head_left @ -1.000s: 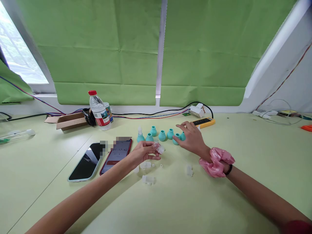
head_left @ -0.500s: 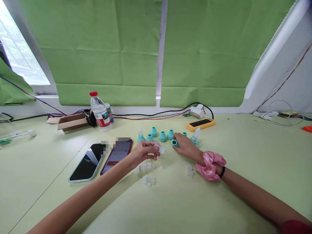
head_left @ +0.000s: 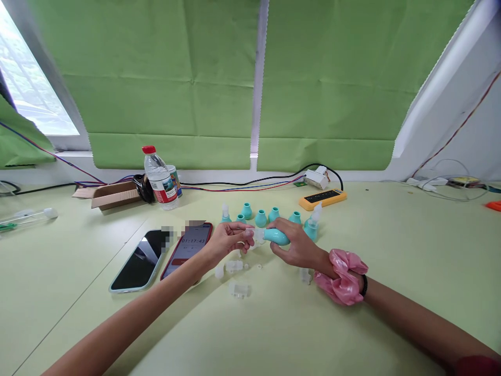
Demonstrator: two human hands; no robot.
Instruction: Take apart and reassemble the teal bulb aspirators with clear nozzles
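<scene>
My left hand (head_left: pixel 231 239) pinches a small translucent plastic nozzle piece (head_left: pixel 257 234) between thumb and fingers. My right hand (head_left: pixel 293 243) is closed round a teal rubber bulb (head_left: pixel 277 236), which lies on its side in the air with its mouth toward the left. The nozzle piece meets the bulb's mouth; how deep it sits I cannot tell. Behind my hands stand several more teal bulbs (head_left: pixel 260 218). Two of the bulbs, one at each end, carry a clear tip, such as the right-hand tip (head_left: pixel 317 212). Loose translucent parts (head_left: pixel 239 290) lie nearer to me on the table.
Left of my left hand lie a phone with a timer (head_left: pixel 188 250) and a dark-screened phone (head_left: pixel 141 261). Farther back are a water bottle (head_left: pixel 160 180), an open cardboard box (head_left: pixel 116 196) and a yellow-edged device (head_left: pixel 323 200). Cables run along the wall.
My right hand has lifted a teal bulb from the group and turned it sideways, bringing it against the clear piece in my left hand. My left hand has shifted slightly left.
</scene>
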